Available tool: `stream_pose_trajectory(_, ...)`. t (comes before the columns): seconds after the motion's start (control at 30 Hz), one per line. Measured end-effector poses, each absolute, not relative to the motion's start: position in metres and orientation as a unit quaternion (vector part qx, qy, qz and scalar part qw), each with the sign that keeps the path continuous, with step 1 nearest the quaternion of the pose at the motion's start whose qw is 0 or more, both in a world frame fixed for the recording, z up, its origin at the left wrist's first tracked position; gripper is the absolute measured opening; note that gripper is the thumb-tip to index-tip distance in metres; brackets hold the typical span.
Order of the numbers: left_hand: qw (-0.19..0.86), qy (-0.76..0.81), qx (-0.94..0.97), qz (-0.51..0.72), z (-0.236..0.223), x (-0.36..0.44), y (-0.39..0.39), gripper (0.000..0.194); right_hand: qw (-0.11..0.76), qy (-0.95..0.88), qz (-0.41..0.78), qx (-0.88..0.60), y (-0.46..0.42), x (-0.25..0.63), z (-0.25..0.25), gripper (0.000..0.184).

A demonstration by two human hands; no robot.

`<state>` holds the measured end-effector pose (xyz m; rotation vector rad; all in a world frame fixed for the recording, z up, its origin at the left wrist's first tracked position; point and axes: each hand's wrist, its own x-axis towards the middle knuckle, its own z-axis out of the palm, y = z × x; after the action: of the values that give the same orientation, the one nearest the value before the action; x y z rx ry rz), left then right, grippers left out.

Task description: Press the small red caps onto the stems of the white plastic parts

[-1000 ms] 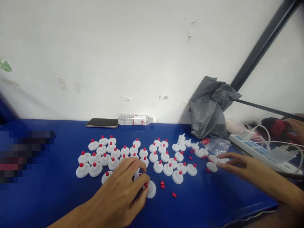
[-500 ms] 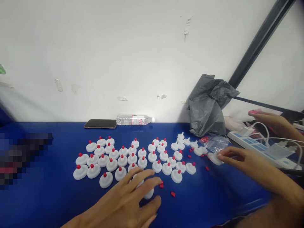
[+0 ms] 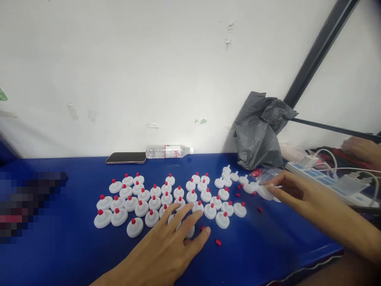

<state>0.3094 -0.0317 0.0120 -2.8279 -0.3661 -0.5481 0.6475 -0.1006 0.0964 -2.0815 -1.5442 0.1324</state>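
A: What has the right hand (image 3: 270, 186) got?
B: A disc (image 3: 263, 193), pinched between thumb and fingers, just in front of the bag (image 3: 257, 133). Uncapped discs (image 3: 226, 182) lie near it, in front of the bag and to its left.
A: How would you handle it?
B: Lightly, by the rim, leaving the stem free. I'd lift straight up; dragging it could shove its neighbours.
A: And the left hand (image 3: 178, 234)?
B: Fingers spread, gripping nothing I can see, above some capped discs (image 3: 222, 220), well left of the bag and nearer the person. Whether it touches them, I can't tell.
A: Any risk there?
B: A low palm might tip those. Mind the loose caps (image 3: 218, 242) too, left of the bag and nearer the person: one is right by the thumb and could roll.
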Motion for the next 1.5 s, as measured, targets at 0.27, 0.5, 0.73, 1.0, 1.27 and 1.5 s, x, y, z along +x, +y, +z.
stream_pose_trajectory(0.27, 0.104, -0.095, -0.965, -0.221, 0.011, 0.308, -0.028, 0.041, 0.254, -0.589, 0.119, -0.758, -0.101, 0.637, 0.102, 0.035)
stream_pose_trajectory(0.5, 0.044, -0.109, -0.944, -0.309, 0.008, 0.31, -0.03, 0.012, 0.238, -0.619, 0.112, -0.74, -0.096, 0.621, 0.106, 0.036)
stream_pose_trajectory(0.73, 0.023, -0.119, -0.942, -0.312, 0.02, 0.31, -0.034, 0.01, 0.177, -0.711, 0.176, -0.658, -0.091, 0.584, 0.108, 0.024)
stream_pose_trajectory(1.0, -0.001, -0.13, -0.892, -0.432, 0.029, 0.307, -0.027, 0.014, 0.121, -0.734, 0.257, -0.618, -0.088, 0.532, 0.098, 0.026)
stream_pose_trajectory(1.27, -0.014, -0.118, -0.892, -0.436, 0.03, 0.303, -0.029, 0.017, 0.088, -0.768, 0.232, -0.59, -0.081, 0.51, 0.098, 0.033)
stream_pose_trajectory(1.5, -0.027, -0.112, -0.896, -0.428, 0.03, 0.3, -0.028, 0.017, 0.089, -0.773, 0.224, -0.587, -0.074, 0.507, 0.086, 0.039)
